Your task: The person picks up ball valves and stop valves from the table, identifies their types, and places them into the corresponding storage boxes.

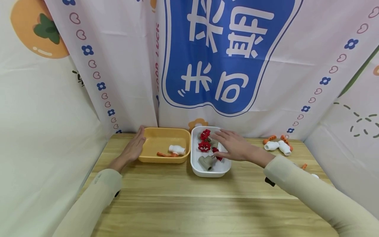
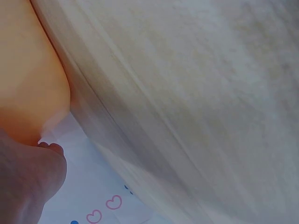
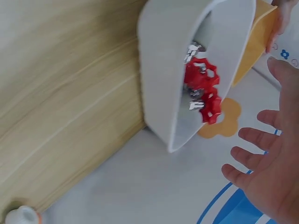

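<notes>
My left hand (image 1: 133,148) lies with straight fingers along the left side of the yellow tray (image 1: 155,140). Inside that tray is a white ball valve (image 1: 176,149) with an orange lever handle. Right beside it stands the white tray (image 1: 210,174), which holds grey pipe valves (image 1: 206,162) with red handwheels (image 1: 204,146). Over the right rim of the white tray is my right hand (image 1: 234,144), its fingers spread and nothing in them. The right wrist view shows the open palm (image 3: 275,163) above the tray with the red handwheels (image 3: 203,81).
White ball valves (image 1: 278,146) with orange handles lie at the table's back right. Another orange handle (image 1: 304,166) shows nearer, partly hidden by my right sleeve. A printed curtain (image 1: 133,82) hangs close behind both trays, along the back edge of the wooden table (image 1: 192,200).
</notes>
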`<state>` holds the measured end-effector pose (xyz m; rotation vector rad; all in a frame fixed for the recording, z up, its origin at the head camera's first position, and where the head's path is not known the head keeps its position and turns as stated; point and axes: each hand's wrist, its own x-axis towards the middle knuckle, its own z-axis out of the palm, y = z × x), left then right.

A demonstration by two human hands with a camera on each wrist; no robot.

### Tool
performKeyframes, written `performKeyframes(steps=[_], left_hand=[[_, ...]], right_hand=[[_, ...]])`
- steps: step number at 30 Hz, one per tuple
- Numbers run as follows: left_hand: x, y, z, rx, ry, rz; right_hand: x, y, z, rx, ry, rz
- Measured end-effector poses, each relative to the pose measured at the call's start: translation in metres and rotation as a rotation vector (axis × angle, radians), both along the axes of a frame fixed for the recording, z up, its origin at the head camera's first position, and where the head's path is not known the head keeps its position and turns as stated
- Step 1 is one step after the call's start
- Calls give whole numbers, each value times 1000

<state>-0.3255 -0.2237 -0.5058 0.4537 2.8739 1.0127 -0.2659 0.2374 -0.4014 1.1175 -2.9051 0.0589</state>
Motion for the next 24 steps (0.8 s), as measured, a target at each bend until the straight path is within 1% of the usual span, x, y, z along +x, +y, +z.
performKeyframes(steps=[7,12,16,24], left_hand=[[-1,-1,0,-33,14,-15],[-1,-1,1,-29,25,-26],[-1,-3,1,-32,22,-28],[-1,-2,0,-28,28,-25]], right_hand=[[6,26,-5,1,-13,-23],[10,42,-9,13,-13,-43],[14,54,-10,0,-36,-61],[24,85,-9,13,1,-94]])
